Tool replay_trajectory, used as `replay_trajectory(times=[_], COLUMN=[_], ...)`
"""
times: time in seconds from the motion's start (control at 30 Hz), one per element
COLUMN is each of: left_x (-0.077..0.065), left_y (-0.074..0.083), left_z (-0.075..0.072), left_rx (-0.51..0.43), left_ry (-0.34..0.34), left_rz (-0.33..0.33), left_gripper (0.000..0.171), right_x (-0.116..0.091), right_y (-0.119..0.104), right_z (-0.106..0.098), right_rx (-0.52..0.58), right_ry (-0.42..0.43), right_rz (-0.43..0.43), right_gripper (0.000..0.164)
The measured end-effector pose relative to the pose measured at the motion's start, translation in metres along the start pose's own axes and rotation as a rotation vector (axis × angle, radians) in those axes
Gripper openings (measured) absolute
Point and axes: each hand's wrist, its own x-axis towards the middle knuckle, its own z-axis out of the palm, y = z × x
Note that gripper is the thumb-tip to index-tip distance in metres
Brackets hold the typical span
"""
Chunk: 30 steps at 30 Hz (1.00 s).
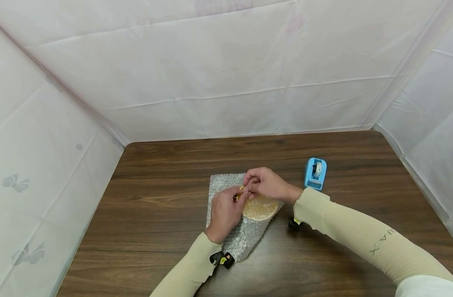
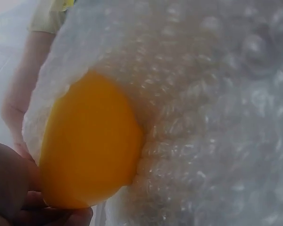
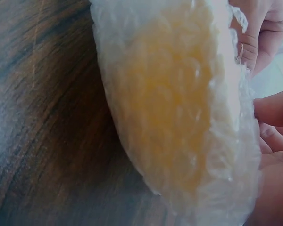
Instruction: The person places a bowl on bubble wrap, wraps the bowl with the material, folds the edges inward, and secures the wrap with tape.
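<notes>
A yellow round dish-like thing (image 1: 261, 208) lies partly under a fold of clear bubble wrap (image 1: 245, 233); its exact kind is hard to tell. Its smooth side (image 2: 92, 141) shows bare inside the wrap in the left wrist view, while the right wrist view has it blurred behind bubbles. My left hand (image 1: 225, 210) grips the bare yellow edge, thumb and forefinger close to the other hand. Reaching across from the right, my right hand (image 1: 266, 183) pinches the wrap's edge over the yellow thing. The fingertips of both hands nearly meet, and partly hide one another.
A blue tape dispenser (image 1: 316, 173) with a roll of tape stands on the dark wooden table (image 1: 155, 198), beyond my right forearm. White sheeting (image 1: 226, 74) hangs behind the table and along both sides.
</notes>
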Motion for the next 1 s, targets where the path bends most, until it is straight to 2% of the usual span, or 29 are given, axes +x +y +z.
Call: replay_trajectory(times=[0.2,0.3,0.6,0.83,1.0], left_x=[-0.001,-0.001,-0.001,-0.003,-0.002], left_y=[-0.004,-0.005,-0.005,-0.005,-0.004], left_z=[0.003,0.004,0.006,0.006,0.007], left_rx=[0.02,0.018,0.041,0.019,-0.033], left_ry=[0.017,0.036,0.059,0.097,0.097], left_rz=[0.07,0.095,0.102,0.076,-0.001], left_gripper=[0.012,0.011,0.012,0.012,0.013], right_x=[-0.002,-0.005,-0.013,-0.015,-0.015], right_y=[0.002,0.004,0.009,0.008,0.01], right_z=[0.001,0.0,-0.001,0.002,0.005], right_rx=[0.04,0.051,0.078,0.083,0.063], right_ry=[-0.016,-0.001,0.167,0.215,0.247], right_rz=[-0.015,-0.038,-0.144,-0.216,-0.241], right_gripper=[0.029,0.029,0.025,0.021,0.022])
